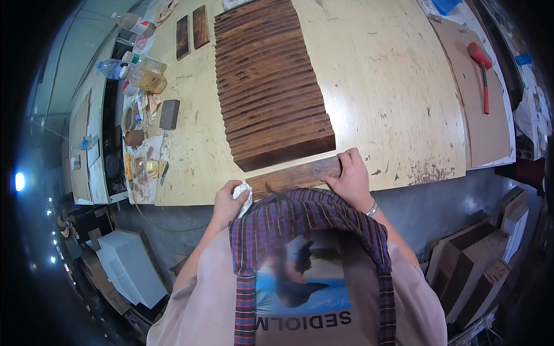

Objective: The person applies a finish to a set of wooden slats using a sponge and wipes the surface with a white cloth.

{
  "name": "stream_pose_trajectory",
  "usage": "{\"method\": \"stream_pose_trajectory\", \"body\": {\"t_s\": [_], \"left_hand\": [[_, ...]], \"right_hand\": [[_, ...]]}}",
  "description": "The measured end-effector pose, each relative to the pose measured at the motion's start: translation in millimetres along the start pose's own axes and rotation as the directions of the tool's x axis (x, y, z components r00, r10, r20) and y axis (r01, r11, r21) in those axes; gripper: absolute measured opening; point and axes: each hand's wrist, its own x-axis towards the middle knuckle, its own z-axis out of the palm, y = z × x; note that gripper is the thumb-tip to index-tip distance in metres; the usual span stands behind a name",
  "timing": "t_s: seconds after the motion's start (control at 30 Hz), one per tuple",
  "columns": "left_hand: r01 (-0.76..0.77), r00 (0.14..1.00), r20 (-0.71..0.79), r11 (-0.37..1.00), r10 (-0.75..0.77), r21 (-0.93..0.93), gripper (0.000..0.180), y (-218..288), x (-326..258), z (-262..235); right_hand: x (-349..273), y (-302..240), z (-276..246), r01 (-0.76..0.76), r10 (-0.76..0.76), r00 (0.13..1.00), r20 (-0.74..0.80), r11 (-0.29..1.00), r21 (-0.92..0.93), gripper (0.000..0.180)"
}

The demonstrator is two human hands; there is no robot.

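Landmark: the row of dark brown strips [274, 86], laid side by side on the pale bench [392, 86].
Loose board: a single brown board [291, 175] lies crosswise just beyond the row's near end, on the person's side, a narrow gap between; the striped apron [311, 203] covers part of its near edge. It lies between the two hands.
Left hand: to the near left of the row, at the board's left end, the left hand [226, 203] pinches a crumpled white cloth [244, 199] between thumb and fingers; whether the cloth presses on the wood, I cannot tell.
Right hand: near the row's near right corner, the right hand [354, 181] grips the board's right end, thumb toward the near side, fingers at the far edge.
Small dark pieces: two, one [183, 37] beside the other [200, 27], left of the row's far part.
Grey block: the block [169, 115] sits left of the row's middle.
Plastic bottles: a cluster [151, 82] stands farther left of the row.
Red mallet: well right of the row, the mallet [479, 56] lies on cardboard [483, 135].
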Motion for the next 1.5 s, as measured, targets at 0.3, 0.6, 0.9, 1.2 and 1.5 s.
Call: {"method": "stream_pose_trajectory", "body": {"t_s": [0.3,0.6,0.9,1.2,1.5], "left_hand": [[-0.16,0.969,-0.238,0.908,0.069,-0.387,0.027,20.5,0.5,12.3],[-0.316,0.937,-0.241,0.908,0.253,-0.276,0.031,110.8,24.8,-39.4],[-0.881,0.466,0.019,0.462,0.885,0.101,0.018,184.0,112.1,96.2],[-0.809,0.55,-0.043,0.545,0.834,0.221,0.011,152.6,102.2,61.3],[-0.798,0.536,0.021,0.498,0.844,0.339,0.012,168.0,101.5,62.0]], "right_hand": [[16.8,-7.5,-1.9,0.145,-0.089,0.963,-0.256,0.967,0.211,0.051],[53.1,-5.7,21.0,-0.037,0.05,0.998,-0.045,0.965,0.259,0.115],[53.1,5.6,31.3,0.088,-0.09,0.996,0.008,0.989,0.116,0.099],[50.1,6.0,34.5,0.05,-0.036,0.995,-0.097,0.987,0.151,0.102],[52.0,4.7,33.0,0.087,-0.065,0.985,-0.157,0.987,0.136,0.09]]}}
